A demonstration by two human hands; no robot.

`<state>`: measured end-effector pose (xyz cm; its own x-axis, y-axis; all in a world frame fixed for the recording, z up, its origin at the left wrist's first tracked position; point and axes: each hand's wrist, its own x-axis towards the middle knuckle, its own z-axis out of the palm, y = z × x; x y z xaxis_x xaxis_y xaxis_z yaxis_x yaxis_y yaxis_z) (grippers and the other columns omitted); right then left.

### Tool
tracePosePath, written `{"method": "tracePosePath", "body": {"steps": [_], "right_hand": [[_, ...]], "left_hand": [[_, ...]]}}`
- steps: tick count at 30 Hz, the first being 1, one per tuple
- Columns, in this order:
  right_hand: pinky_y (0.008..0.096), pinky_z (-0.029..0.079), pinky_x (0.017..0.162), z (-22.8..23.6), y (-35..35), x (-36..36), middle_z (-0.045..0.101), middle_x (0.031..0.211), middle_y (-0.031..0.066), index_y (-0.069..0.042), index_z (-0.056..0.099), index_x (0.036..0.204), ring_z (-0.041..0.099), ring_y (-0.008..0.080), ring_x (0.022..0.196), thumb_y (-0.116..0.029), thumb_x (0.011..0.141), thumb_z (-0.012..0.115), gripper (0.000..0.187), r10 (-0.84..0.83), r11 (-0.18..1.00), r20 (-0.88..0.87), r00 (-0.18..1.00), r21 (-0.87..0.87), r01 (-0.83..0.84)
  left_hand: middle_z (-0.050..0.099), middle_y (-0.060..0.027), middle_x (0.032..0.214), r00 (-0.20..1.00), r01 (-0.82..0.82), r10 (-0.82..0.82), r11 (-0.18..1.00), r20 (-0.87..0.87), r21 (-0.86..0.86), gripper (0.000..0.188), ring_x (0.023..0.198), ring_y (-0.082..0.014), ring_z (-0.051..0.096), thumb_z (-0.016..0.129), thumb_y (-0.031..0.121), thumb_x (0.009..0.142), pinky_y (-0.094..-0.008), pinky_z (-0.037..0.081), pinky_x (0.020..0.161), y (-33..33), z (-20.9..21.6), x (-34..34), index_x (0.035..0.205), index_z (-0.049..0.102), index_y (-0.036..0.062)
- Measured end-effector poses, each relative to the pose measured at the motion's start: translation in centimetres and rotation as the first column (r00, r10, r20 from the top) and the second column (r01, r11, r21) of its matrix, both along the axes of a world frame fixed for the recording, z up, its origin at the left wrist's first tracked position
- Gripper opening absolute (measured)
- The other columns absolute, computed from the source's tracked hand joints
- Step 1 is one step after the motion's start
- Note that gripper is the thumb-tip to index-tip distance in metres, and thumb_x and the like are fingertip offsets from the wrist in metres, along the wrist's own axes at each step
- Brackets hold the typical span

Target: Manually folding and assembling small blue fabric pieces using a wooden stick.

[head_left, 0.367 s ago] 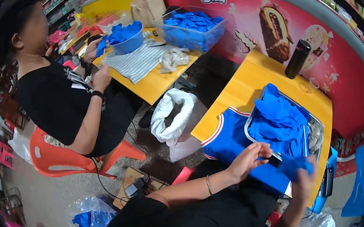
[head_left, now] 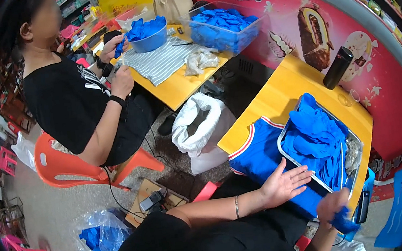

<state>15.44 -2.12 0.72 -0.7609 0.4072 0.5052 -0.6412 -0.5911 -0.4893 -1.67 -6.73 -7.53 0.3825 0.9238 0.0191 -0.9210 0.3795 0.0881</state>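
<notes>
My left hand (head_left: 284,184) is open, palm up and fingers stretched out, beside the near edge of a metal tray. It holds nothing. My right hand (head_left: 331,207), smeared by motion, is closed on a small blue cloth-like piece (head_left: 345,221) that hangs below it, near the tray's front corner. The tray (head_left: 283,147) holds a loose heap of similar blue pieces (head_left: 313,135), with a greyish clump (head_left: 353,155) at its right side. Under the tray lies a blue jersey (head_left: 260,148) with red and white trim.
A black bottle (head_left: 338,67) stands on the yellow table (head_left: 276,89). A white sack (head_left: 201,125) sits on the floor between the tables. At left a person (head_left: 74,100) handles a blue piece near a blue basin (head_left: 149,42) and a clear bin (head_left: 225,31). A blue chair (head_left: 401,207) is at right.
My left hand has turned palm up and its fingers have straightened. My right hand has dropped slightly, and the blue piece now hangs below it. The whole view has shifted a little.
</notes>
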Motion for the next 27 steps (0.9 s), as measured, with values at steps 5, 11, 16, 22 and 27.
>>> {"method": "tracePosePath", "body": {"steps": [5, 11, 16, 22, 27], "right_hand": [[0.0189, 0.035, 0.035, -2.2, -0.7, -1.0, 0.047, 0.063, -0.0003, -0.005, 0.046, 0.083, 0.044, 0.0049, 0.044, -0.004, 0.078, 0.058, 0.013, -0.898, 0.437, 0.434, 0.074, 0.855, 0.281], [0.0173, 0.038, 0.037, -3.4, -0.2, -1.0, 0.042, 0.064, -0.0022, -0.007, 0.042, 0.086, 0.044, 0.0033, 0.046, -0.005, 0.083, 0.054, 0.013, -0.932, 0.320, 0.361, -0.029, 0.860, 0.397], [0.0193, 0.041, 0.040, -2.7, -1.9, -1.9, 0.047, 0.069, 0.0013, -0.005, 0.044, 0.082, 0.047, 0.0057, 0.051, -0.008, 0.079, 0.061, 0.018, -0.874, 0.420, 0.484, -0.036, 0.792, 0.443], [0.0183, 0.039, 0.041, -3.2, -2.3, -2.2, 0.046, 0.068, 0.0011, -0.004, 0.043, 0.081, 0.047, 0.0056, 0.052, -0.010, 0.078, 0.063, 0.021, -0.890, 0.425, 0.455, 0.022, 0.812, 0.400], [0.0185, 0.041, 0.044, -3.8, -2.5, -1.2, 0.048, 0.071, 0.0020, -0.004, 0.044, 0.088, 0.048, 0.0057, 0.059, -0.010, 0.077, 0.063, 0.022, -0.848, 0.518, 0.523, 0.091, 0.778, 0.357]], "left_hand": [[0.038, -0.0082, 0.136, 0.998, 0.019, -0.017, 0.999, -0.066, 0.038, 0.073, 0.121, -0.0205, 0.040, 0.025, 0.062, 0.088, -0.0381, 0.026, 0.104, -0.8, 2.3, -0.6, 0.136, 0.030, 0.0070], [0.053, -0.0021, 0.102, 0.952, -0.039, 0.048, 0.999, -0.303, 0.035, 0.033, 0.089, -0.0126, 0.055, 0.048, 0.033, 0.092, -0.0239, 0.048, 0.075, -1.2, 2.5, 0.0, 0.117, 0.045, 0.0126], [0.049, 0.0010, 0.081, 0.747, -0.114, 0.185, 0.982, -0.639, 0.151, 0.024, 0.071, -0.0057, 0.050, 0.053, 0.023, 0.091, -0.0191, 0.041, 0.059, -1.1, 1.1, 0.0, 0.109, 0.046, 0.0102], [0.049, 0.0004, 0.079, 0.552, -0.085, 0.251, 0.966, -0.795, 0.246, 0.024, 0.069, -0.0059, 0.048, 0.058, 0.023, 0.088, -0.0195, 0.039, 0.058, -1.1, 1.6, -0.6, 0.102, 0.047, 0.0073], [0.055, -0.0068, 0.083, 0.109, -0.054, 0.631, 0.775, -0.768, 0.630, 0.022, 0.074, -0.0155, 0.054, 0.060, 0.022, 0.085, -0.0277, 0.042, 0.065, -0.8, 3.4, -2.5, 0.093, 0.051, 0.0034]]}}
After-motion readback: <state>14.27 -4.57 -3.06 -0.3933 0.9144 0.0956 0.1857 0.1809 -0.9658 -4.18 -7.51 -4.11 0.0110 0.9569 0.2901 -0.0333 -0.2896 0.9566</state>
